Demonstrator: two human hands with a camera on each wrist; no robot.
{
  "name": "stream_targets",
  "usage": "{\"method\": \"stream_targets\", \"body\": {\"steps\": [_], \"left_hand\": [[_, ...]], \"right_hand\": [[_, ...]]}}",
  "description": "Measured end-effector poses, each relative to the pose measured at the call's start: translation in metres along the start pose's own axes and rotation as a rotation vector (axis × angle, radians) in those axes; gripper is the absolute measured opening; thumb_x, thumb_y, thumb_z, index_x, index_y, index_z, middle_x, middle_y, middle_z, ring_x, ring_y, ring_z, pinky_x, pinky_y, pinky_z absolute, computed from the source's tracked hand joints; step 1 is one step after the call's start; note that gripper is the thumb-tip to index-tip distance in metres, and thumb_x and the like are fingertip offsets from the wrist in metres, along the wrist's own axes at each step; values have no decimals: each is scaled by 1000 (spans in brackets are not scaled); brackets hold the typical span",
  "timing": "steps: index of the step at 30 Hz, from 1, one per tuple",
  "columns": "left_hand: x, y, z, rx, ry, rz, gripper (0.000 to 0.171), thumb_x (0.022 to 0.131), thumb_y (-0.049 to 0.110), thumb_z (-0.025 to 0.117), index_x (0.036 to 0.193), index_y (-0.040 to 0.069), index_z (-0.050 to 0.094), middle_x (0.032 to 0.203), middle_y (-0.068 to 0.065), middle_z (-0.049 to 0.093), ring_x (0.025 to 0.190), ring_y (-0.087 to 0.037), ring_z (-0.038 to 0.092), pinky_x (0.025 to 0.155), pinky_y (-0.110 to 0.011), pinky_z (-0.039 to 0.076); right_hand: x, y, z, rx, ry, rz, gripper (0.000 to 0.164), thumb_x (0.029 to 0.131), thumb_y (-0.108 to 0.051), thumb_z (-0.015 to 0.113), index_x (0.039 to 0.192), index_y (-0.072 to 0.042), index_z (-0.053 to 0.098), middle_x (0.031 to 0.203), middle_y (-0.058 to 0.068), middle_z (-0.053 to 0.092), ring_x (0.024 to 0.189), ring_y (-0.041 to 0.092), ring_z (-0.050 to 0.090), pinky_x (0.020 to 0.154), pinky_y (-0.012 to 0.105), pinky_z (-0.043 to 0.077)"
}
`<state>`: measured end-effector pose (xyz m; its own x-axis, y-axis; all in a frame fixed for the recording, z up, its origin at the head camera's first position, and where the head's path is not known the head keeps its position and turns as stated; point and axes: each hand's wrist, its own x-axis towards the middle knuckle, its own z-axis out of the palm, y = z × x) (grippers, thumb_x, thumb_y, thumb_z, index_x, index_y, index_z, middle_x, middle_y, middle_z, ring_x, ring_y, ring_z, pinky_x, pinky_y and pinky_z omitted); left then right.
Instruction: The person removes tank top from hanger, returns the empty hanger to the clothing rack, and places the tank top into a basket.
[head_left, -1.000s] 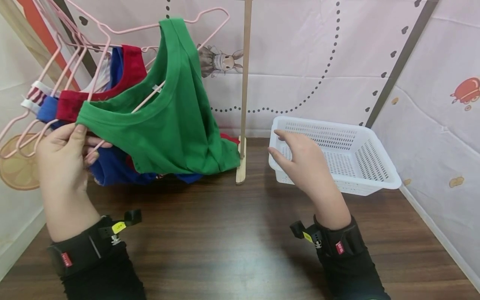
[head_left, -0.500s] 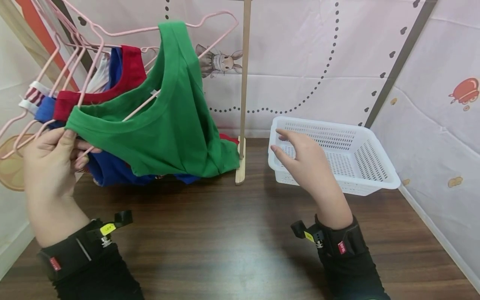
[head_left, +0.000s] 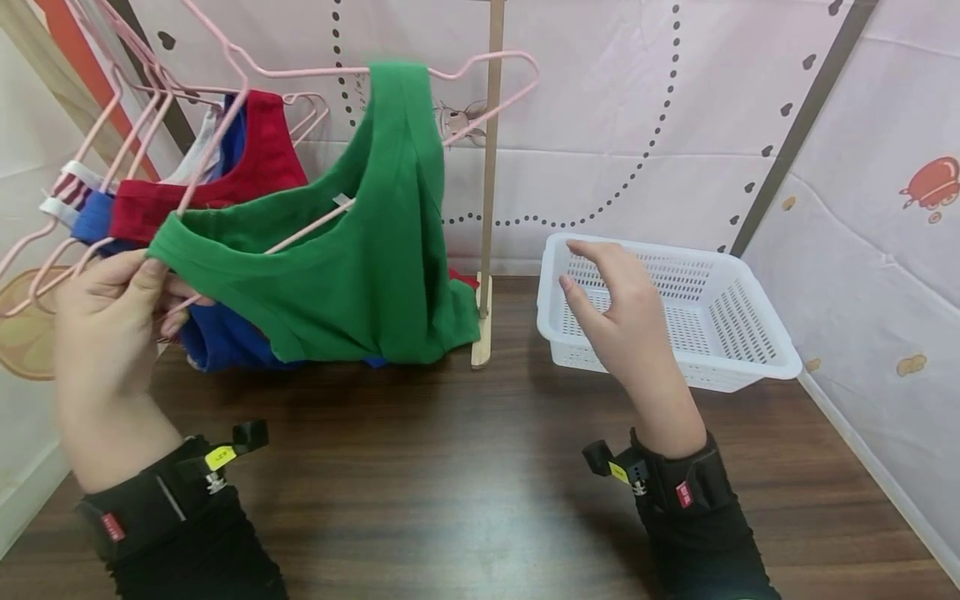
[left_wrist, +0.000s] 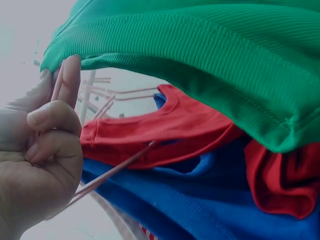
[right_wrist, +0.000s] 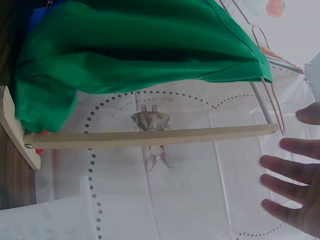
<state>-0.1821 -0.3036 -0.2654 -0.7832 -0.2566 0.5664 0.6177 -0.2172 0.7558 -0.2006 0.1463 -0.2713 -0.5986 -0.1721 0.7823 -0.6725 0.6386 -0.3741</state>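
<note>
A green tank top (head_left: 352,275) hangs on a pink hanger (head_left: 501,57), one strap over each side. At its left shoulder my left hand (head_left: 112,325) pinches the strap and the hanger's end; in the left wrist view the fingers (left_wrist: 52,117) curl round the pink rod under the green edge. My right hand (head_left: 630,325) is held in the air in front of the white basket, thumb and fingers apart, touching nothing. In the right wrist view its spread fingers (right_wrist: 285,167) are near the wooden post and the hanger's tip.
Red (head_left: 210,183) and blue garments hang on more pink hangers behind the green top. A wooden rack post (head_left: 491,167) stands on its foot at the middle. The white perforated basket (head_left: 750,367) sits on the brown wooden table (head_left: 435,483) at the right, beside the fabric wall.
The hanger with the green top has swung to the right, its right end now past the post. My left hand went left, then slightly back. The right hand has shifted slightly right.
</note>
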Motion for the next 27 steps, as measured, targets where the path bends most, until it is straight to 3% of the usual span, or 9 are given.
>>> {"method": "stream_targets", "body": {"steps": [8, 16, 21, 27], "left_hand": [[-2, 1, 15, 50, -166, -45, 24, 95, 1, 57, 111, -17, 62, 79, -17, 69, 53, -19, 56, 46, -17, 43], [0, -1, 28, 255, -277, -64, 18, 96, 0, 56, 106, -11, 66, 77, -12, 65, 52, -17, 50, 50, -17, 45], [0, -2, 32, 367, -328, -71, 16, 97, 1, 57, 105, -7, 68, 76, -9, 64, 52, -15, 50, 50, -17, 44], [-1, -3, 33, 391, -414, -57, 16, 97, -1, 54, 104, -7, 67, 73, -10, 59, 51, -17, 44, 48, -21, 40]], "right_hand": [[2, 1, 3, 98, 206, -194, 34, 91, -18, 58, 118, 1, 66, 112, 12, 68, 108, 28, 58, 95, 41, 40], [6, -5, 8, 129, 434, -313, 30, 87, -21, 60, 103, 3, 70, 101, 16, 69, 98, 37, 57, 91, 41, 39], [8, -3, 8, 64, 432, -280, 32, 86, -23, 61, 106, 1, 70, 111, 16, 67, 108, 37, 53, 96, 45, 36], [7, 0, 7, -62, 353, -146, 44, 89, -28, 62, 125, -2, 63, 129, 14, 59, 124, 32, 46, 105, 46, 28]]}}
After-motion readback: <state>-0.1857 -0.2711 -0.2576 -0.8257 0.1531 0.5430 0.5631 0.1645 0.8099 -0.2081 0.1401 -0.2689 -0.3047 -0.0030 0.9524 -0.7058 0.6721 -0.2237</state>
